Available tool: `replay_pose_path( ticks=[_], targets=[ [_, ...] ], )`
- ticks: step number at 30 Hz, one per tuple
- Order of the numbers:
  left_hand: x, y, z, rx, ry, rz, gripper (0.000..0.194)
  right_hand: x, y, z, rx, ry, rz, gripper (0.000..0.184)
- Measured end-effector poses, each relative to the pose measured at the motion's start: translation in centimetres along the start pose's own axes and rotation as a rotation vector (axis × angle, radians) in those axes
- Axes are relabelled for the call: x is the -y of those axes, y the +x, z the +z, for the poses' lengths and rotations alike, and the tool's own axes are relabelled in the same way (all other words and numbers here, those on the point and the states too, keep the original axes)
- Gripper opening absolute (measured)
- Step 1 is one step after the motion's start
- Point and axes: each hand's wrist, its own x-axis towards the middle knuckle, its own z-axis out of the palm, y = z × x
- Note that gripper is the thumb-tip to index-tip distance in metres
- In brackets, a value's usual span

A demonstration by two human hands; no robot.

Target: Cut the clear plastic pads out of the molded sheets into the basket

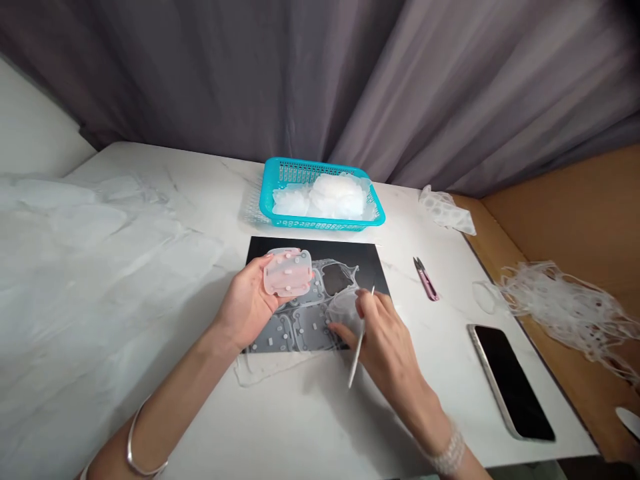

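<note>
A translucent, rounded-square silicone piece [288,275] with small raised nubs rests in my left hand [253,293], thumb along its edge and fingers beneath. My right hand [387,333] grips a thin white stick [356,363], which slants between its fingers; its thumb and fingertips are over the clear sheet. Under both hands lies a black mat [270,244]. On it is a clear molded sheet [315,325] with several similar nubbed pieces and one cut-out opening. The sheet's lower edge hangs past the mat onto the white table.
A blue basket [323,222] of translucent pieces stands behind the mat. To the right are pink thread snips [426,279], a phone [511,381], a perforated scrap [447,211] and tangled clear trimmings [565,310]. Large clear sheets [75,267] cover the left side. A curtain [300,73] hangs behind.
</note>
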Motion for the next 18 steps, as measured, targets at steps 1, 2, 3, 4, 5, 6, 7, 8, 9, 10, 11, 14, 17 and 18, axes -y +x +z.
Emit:
replay_pose_path(
  ticks=[1, 2, 3, 4, 5, 6, 7, 8, 9, 10, 11, 14, 17, 18],
  targets=[
    [-0.1, 0.0, 0.1, -0.006, -0.021, -0.009, 0.039, 0.4, -0.7, 0.2, -0.011, -0.038, -0.038, 0.028],
    [-0.2, -0.1, 0.2, -0.013, -0.039, -0.021, 0.039, 0.8, -1.3, 0.4, -0.022, -0.068, -0.062, 0.027],
    [-0.3, -0.1, 0.3, -0.022, -0.057, -0.034, 0.040, 1.0, -1.8, 0.6, -0.031, -0.090, -0.076, 0.025],
    [-0.4, -0.2, 0.4, -0.033, -0.074, -0.050, 0.041, 1.1, -2.0, 0.7, -0.035, -0.102, -0.086, 0.023],
    [-0.4, -0.2, 0.5, -0.041, -0.090, -0.068, 0.043, 1.2, -2.2, 0.8, -0.034, -0.101, -0.094, 0.022],
    [-0.5, -0.2, 0.6, -0.047, -0.103, -0.085, 0.044, 1.2, -2.3, 0.8, -0.029, -0.085, -0.099, 0.022],
    [-0.5, -0.2, 0.6, -0.050, -0.113, -0.099, 0.046, 1.1, -2.2, 0.7, -0.025, -0.053, -0.099, 0.024],
    [-0.5, -0.2, 0.7, -0.051, -0.120, -0.107, 0.047, 1.0, -2.2, 0.6, -0.019, -0.004, -0.097, 0.025],
    [-0.6, -0.3, 0.7, -0.049, -0.126, -0.112, 0.047, 0.7, -2.1, 0.3, -0.018, 0.059, -0.088, 0.025],
    [-0.6, -0.3, 0.7, -0.045, -0.130, -0.116, 0.048, 0.3, -1.9, 0.0, -0.031, 0.124, -0.064, 0.026],
    [-0.6, -0.3, 0.7, -0.038, -0.131, -0.119, 0.048, -0.4, -1.7, -0.5, -0.057, 0.186, -0.023, 0.025],
    [-0.6, -0.3, 0.6, -0.011, -0.127, -0.141, 0.050, -3.9, -0.7, -2.1, -0.172, 0.264, 0.185, 0.029],
    [-0.6, -0.3, 0.5, 0.013, -0.127, -0.153, 0.052, -8.6, 0.3, -3.1, -0.193, 0.171, 0.377, 0.034],
    [-0.6, -0.4, 0.5, 0.019, -0.130, -0.157, 0.052, -9.8, 0.5, -3.2, -0.193, 0.134, 0.419, 0.033]
  ],
)
